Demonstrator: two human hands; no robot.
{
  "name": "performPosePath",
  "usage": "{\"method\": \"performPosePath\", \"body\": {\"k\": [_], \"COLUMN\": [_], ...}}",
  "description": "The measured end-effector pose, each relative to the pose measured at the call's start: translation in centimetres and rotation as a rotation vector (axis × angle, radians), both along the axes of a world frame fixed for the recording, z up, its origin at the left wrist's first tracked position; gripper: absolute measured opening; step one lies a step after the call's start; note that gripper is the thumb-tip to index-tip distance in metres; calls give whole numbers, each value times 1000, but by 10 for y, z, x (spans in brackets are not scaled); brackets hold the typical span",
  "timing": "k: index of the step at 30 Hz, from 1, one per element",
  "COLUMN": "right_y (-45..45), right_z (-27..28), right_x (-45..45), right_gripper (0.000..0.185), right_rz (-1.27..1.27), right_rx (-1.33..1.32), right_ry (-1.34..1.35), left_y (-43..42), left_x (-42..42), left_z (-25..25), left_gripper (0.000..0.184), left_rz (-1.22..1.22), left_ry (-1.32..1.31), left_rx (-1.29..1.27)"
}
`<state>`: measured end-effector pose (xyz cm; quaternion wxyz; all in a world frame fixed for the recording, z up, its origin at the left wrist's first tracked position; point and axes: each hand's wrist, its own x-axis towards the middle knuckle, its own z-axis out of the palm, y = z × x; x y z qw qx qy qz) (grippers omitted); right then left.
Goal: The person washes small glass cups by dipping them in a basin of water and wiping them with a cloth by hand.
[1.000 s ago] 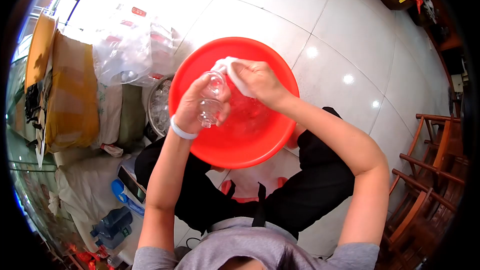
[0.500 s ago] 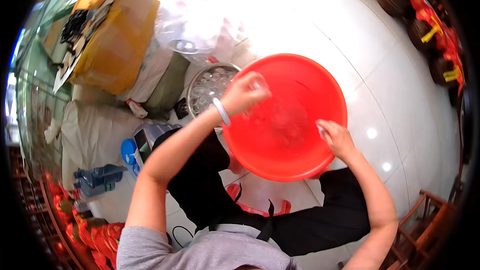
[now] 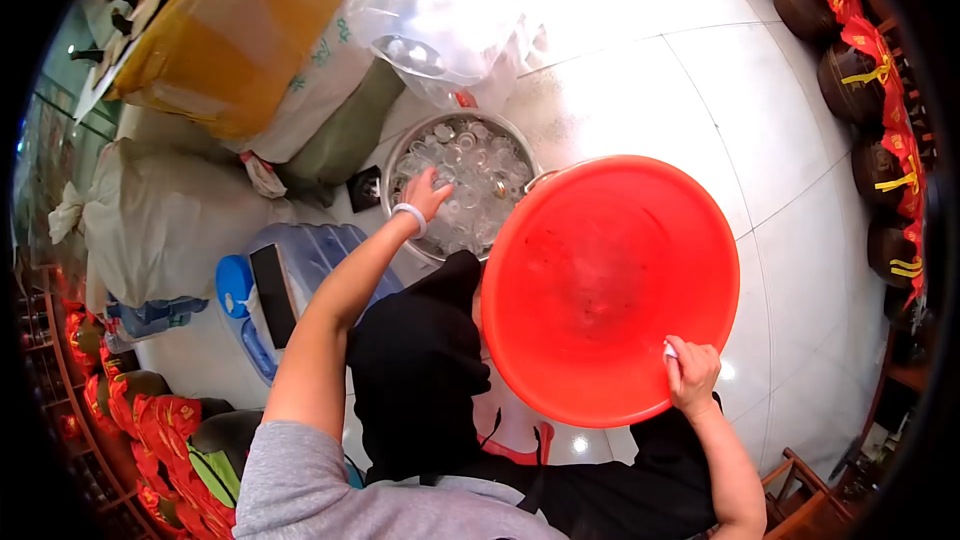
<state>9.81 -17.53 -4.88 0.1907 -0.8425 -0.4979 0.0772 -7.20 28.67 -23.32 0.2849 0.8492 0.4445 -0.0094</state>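
The left hand (image 3: 425, 198) is at the nine o'clock side of the metal bowl (image 3: 516, 133), fingertips down at the clear glassware (image 3: 485, 205) piled inside, and whether they grip a piece, I cannot tell! Over at the red basin (image 3: 560, 360), between four and five o'clock, the right hand (image 3: 695, 375) has its fingers clenched on a white cloth (image 3: 669, 350). The bowl sits just beside, at the basin's ten o'clock.

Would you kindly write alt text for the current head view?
A person's left hand reaches into a metal bowl of clear glassware; the right hand, holding a bit of white cloth, is at the rim of a large red basin beside the bowl.
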Motion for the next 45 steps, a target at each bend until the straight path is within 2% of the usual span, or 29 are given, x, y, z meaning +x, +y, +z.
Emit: {"method": "performPosePath", "body": {"k": [1, 3, 6, 8, 12, 14, 15, 17, 18, 19, 20, 21, 22, 23, 25, 27, 29, 33, 35, 36, 38, 39, 42, 45], "right_y": [1, 2, 3, 2, 1, -1, -1, -3, -3, -4, -9, -11, -10, -12, -13, -15, -18, -23, -24, -24, -27, -27, -27, -28], "right_z": [0, 1, 0, -1, -2, -2, -3, -4, -1, -4, -3, -3, -2, -5, -4, -5, -7, -8, -10, -12, -15, -16, -12, -15], "right_x": [-1, 0, 0, 0, -1, 0, 0, 0, 0, 1, 2, 2, 3, 3, 3, 3, 3, 5, 5, 4, 5, 6, 9, 8], "right_gripper": [22, 22, 23, 23, 23, 23, 23, 23, 23, 24, 25, 25, 23, 23, 19, 15, 12, 9, 9, 10, 10, 11, 12, 13], "right_rz": [-3, -11, -14, -11, -24, -13, -19, -19, -25, -21, -14, -11, -13, -16, -44, -63, -78, -61, -55, -62, -70, -55, -50, -59], "right_rx": [-21, -38, -48, -41, -16, -31, -28, 23, 11, 65, 20, 31, 62, 108, 153, 170, 191, 199, 266, 285, 288, 296, 320, 307], "right_ry": [13, 25, 15, 11, 9, -4, 0, -5, 23, -17, 0, 13, -8, 3, 11, 25, 34, 48, 40, 46, 47, 43, 46, 61], "left_y": [-4, -11, -14, -12, 1, 7, 11, 22, 33, 36, 22, 23, 1, -14, -61, -113, -154, -212, -232, -238, -245, -248, -251, -254], "left_x": [-1, 3, 13, 14, 8, 4, 2, 5, 12, 24, 45, 60, 80, 97, 121, 143, 160, 169, 171, 171, 167, 166, 155, 144], "left_z": [-7, -13, -15, -15, -24, -23, -24, -25, -19, -5, 44, 54, 96, 125, 178, 207, 189, 82, 68, 54, 1, -7, -36, -65], "left_gripper": [49, 48, 54, 55, 56, 57, 57, 55, 51, 48, 40, 35, 28, 23, 19, 19, 20, 27, 31, 31, 38, 39, 42, 46], "left_rz": [-47, -97, -259, -352, -330, -301, -308, -303, -214, -133, -65, -63, -91, -168, -355, -663, -1047, -1628, -1581, -1601, -1571, -1540, -1331, -1042], "left_ry": [20, 71, 110, -10, -85, -56, -52, -247, -289, -330, -414, -598, -657, -736, -692, -523, -389, 649, 853, 855, 1076, 1120, 1005, 700], "left_rx": [77, 67, 176, 325, 409, 169, 171, 293, 249, 192, 105, 52, 28, -137, -329, -281, -240, 181, 113, 112, -14, -43, -122, -195]}}
